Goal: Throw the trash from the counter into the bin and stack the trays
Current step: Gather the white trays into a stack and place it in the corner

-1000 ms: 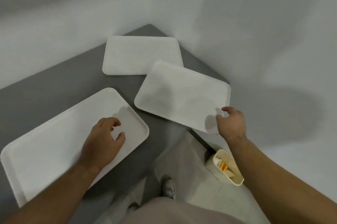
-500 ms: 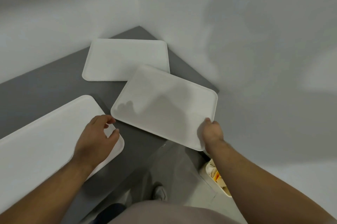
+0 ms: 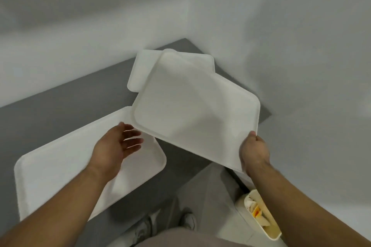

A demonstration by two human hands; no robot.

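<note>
The right hand (image 3: 254,151) grips the near right corner of the middle tray (image 3: 195,110), lifted and tilted, probably for stacking. The left hand (image 3: 118,144) is open above the near left tray (image 3: 60,176). The bin (image 3: 261,216) stands below, near right, with trash inside.

white trays (image 3: 196,110), grey counter (image 3: 60,118), cream bin (image 3: 267,226)

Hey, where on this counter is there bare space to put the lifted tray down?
Bare grey counter lies along the wall, left of the far tray and behind the near tray. A smaller bare strip sits at the front edge under the lifted tray, held by the right hand. The corner is crowded; the left hand hovers open over the near tray.
</note>
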